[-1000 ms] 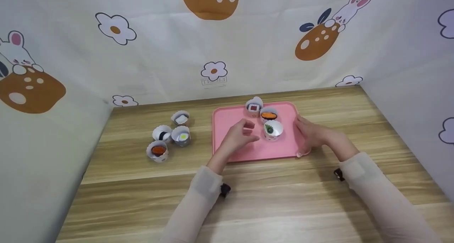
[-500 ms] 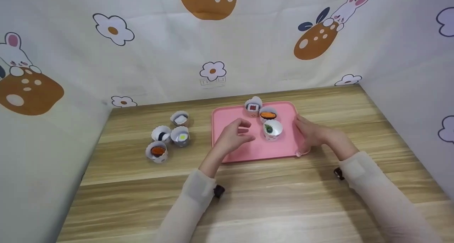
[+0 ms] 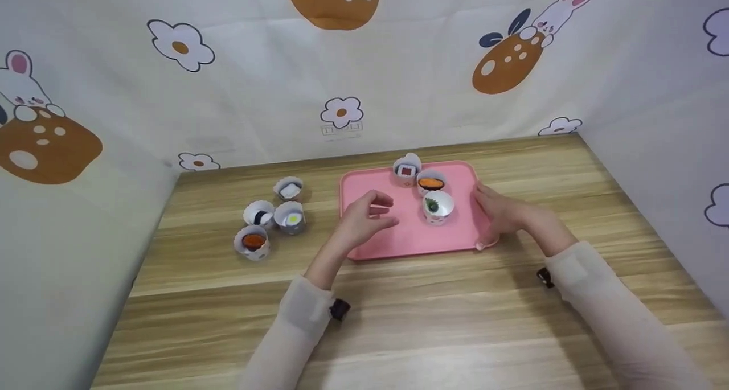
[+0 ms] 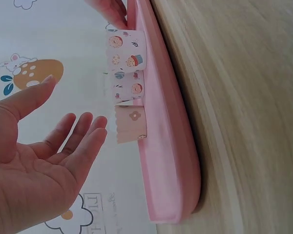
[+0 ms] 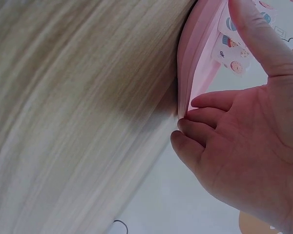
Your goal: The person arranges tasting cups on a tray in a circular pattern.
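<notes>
Pink tray (image 3: 410,230) flat on wooden table (image 3: 398,321), three paper cups (image 3: 437,206) at far right corner — right hand (image 3: 501,213) steadying right rim, left hand (image 3: 364,219) hovering open, empty — next likely another cup from four (image 3: 267,219) left of tray.

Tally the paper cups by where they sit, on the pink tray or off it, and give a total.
White paper cups on the pink plastic tray: 3
White paper cups on the wooden table: 4
Total: 7
</notes>
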Demonstrator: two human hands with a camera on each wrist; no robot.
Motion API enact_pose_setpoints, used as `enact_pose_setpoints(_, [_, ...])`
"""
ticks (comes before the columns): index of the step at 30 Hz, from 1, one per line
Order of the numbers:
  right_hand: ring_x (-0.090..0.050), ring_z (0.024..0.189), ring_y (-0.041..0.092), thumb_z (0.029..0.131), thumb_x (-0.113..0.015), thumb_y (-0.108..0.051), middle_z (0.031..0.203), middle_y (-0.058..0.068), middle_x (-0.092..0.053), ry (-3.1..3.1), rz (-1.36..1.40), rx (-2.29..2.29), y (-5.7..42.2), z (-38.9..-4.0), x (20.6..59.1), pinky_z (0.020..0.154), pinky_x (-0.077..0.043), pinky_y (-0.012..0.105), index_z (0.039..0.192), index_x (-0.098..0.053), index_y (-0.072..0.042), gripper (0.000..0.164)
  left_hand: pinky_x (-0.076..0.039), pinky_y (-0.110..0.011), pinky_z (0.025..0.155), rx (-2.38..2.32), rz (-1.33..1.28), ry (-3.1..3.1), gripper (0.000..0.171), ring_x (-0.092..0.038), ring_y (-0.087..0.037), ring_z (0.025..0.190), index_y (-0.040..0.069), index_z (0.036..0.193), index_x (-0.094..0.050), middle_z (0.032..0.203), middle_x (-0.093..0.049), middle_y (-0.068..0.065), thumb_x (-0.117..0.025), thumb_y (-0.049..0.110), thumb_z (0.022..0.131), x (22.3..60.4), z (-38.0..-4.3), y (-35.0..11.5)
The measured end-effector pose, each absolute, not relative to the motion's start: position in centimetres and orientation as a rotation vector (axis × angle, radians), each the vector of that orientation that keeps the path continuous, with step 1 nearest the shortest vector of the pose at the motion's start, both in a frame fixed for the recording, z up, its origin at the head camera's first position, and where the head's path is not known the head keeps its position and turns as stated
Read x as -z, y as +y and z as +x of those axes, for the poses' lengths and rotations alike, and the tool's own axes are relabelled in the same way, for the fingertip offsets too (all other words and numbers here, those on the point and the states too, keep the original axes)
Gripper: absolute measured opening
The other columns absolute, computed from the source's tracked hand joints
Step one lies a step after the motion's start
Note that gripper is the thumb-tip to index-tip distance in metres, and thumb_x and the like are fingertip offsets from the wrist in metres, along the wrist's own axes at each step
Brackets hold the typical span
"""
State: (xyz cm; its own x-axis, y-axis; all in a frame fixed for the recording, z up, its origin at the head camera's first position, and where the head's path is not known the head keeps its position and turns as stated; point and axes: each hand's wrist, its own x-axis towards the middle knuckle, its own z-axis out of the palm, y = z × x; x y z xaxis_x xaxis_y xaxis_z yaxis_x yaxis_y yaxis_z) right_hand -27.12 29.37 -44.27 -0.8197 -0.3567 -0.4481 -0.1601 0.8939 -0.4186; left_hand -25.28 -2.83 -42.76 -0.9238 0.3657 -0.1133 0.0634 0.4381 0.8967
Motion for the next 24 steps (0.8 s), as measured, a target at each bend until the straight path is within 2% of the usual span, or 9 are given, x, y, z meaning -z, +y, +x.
enact_pose_setpoints(16, [-0.002,0.15,0.052,0.072,-0.088,-0.038,0.161,0.036,0.006,2.561,-0.476,0.468,29.5,-27.0,44.1,0.123,-0.014,0.058,0.154,-0.001,0.013,0.129,-0.053,-0.042,0.104,-1.611,0.388,2.356,0.038,-0.058,-0.034,0.127,0.001,0.126,-0.056,0.129,-0.06,-0.018,-0.07,0.008,0.091,42.9,-24.1,-5.9])
enact_pose_setpoints(24, [-0.001,0.151,0.05,0.072,-0.088,-0.04,0.163,0.032,0.009,2.542,-0.42,0.496,29.5,-27.0,44.2,0.124,-0.012,0.057,0.155,0.001,0.009,0.132,-0.051,-0.045,0.106,-1.639,0.365,2.386,0.041,-0.058,-0.036,0.126,-0.001,0.127,-0.055,0.129,-0.061,-0.02,-0.071,0.01,0.091,42.9,-23.7,-7.9])
